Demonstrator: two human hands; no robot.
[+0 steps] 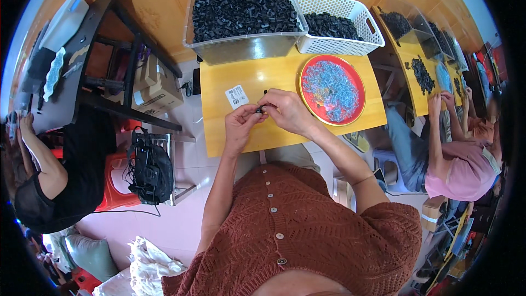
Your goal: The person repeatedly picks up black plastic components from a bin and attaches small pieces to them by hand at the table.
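Over the front part of the yellow table [219, 131], my left hand [238, 127] pinches a small black plastic part [259, 110] between thumb and fingers. My right hand [287, 111] meets it there, its fingertips closed on the same part. The fingers hide most of the piece, so its full shape cannot be made out. To the right of my right hand stands a round red tray [361, 85] holding a heap of tiny clear-blue pieces [329, 85]. A white printed label [236, 96] lies just beyond my left hand.
At the table's back are a clear bin [246, 49] heaped with black parts and a white perforated basket [350, 47] with more. People sit at a dark table [60, 104] on the left and another yellow table [408, 77] on the right. A black bag [150, 161] rests at left.
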